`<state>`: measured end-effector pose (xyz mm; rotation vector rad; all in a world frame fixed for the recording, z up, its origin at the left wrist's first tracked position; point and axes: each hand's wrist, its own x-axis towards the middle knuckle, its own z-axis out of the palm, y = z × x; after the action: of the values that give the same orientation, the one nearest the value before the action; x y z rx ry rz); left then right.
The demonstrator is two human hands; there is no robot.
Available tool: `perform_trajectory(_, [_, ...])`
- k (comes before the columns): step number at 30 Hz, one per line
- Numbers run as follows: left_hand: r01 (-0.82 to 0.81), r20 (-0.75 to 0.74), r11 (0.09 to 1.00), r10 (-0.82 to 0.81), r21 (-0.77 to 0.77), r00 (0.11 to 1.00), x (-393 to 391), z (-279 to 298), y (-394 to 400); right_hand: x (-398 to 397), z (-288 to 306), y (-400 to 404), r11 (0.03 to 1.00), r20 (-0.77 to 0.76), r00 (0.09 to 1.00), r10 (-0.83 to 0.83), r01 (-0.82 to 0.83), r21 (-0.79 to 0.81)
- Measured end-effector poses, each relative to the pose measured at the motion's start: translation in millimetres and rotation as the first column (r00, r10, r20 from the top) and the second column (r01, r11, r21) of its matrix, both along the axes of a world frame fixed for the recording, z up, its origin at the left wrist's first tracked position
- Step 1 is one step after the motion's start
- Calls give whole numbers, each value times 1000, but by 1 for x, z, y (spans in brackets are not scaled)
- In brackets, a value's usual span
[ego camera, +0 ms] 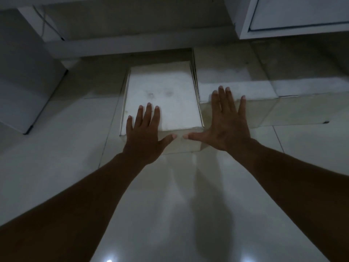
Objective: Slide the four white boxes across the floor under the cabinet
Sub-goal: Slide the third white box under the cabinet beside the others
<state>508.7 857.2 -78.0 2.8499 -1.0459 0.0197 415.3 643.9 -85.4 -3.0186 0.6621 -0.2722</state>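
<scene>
I am pressing both flat, open hands, left hand [143, 135] and right hand [226, 123], against the white rectangular cardboard box [162, 95], pushing evenly toward twelve o'clock.

A single wide-angle head camera is looking forward and steeply down from above the person's outstretched forearms. It is sitting close to the tiled floor [56, 167], with both arms entering from the bottom edge and reaching toward mid-frame. It is facing the low cabinet [294, 16] at the top of the frame, whose straight edges are bending outward near the borders. No second view is sharing this scene.
</scene>
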Motion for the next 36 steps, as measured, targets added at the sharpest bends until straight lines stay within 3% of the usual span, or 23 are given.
perform_trajectory(3, [20,-1,1000,-20,-11,1000,14,1,-6,15,-1,-6,1000,-29,999,13,-13,10])
perform_trajectory(14, [18,35,1000,-17,-18,999,43,-2,-23,21,-12,2,996,162,983,-82,77,41])
perform_trajectory(27, [0,53,999,2,-42,999,63,-2,-36,36,-9,15,981,198,961,-193,194,17])
perform_trajectory(36, [26,64,998,-23,-57,998,73,-6,-40,38,-12,15,981,239,952,-192,189,36])
